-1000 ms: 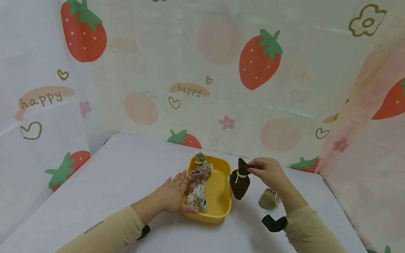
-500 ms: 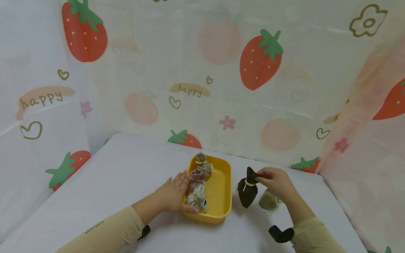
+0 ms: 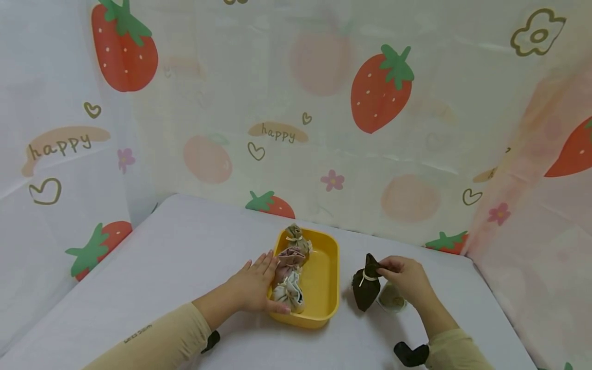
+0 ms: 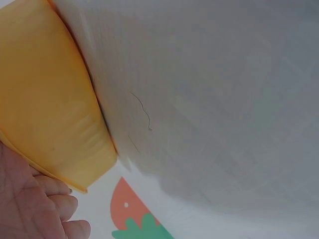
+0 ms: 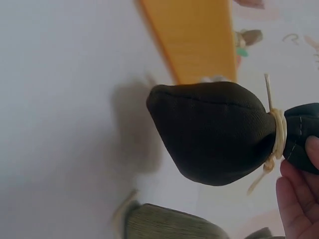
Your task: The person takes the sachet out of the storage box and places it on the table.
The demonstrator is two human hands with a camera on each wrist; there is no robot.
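Observation:
In the head view my right hand [image 3: 409, 280] pinches the gathered top of a dark drawstring pouch [image 3: 366, 295], which hangs low over the table, right of a yellow bin [image 3: 326, 280]. The right wrist view shows the dark pouch [image 5: 214, 132] close up, its neck tied with cream cord. My left hand [image 3: 252, 285] lies along the bin's left rim, fingers extended and thumb at the front corner. Inside the bin's left side lie an olive pouch [image 3: 299, 242], a dusty pink pouch [image 3: 290, 259] and a pale patterned pouch [image 3: 289, 293] in a row.
A khaki pouch [image 3: 392, 299] sits on the white tabletop [image 3: 208, 236], partly behind my right hand and the dark pouch. Strawberry-printed cloth [image 3: 277, 77] walls off the table's back and sides. Dark straps [image 3: 411, 354] show near both wrists.
My right hand has carried the dark pouch away from the bin's right side, rightward and nearer to me, now overlapping the khaki pouch in view. The left hand and bin stay put.

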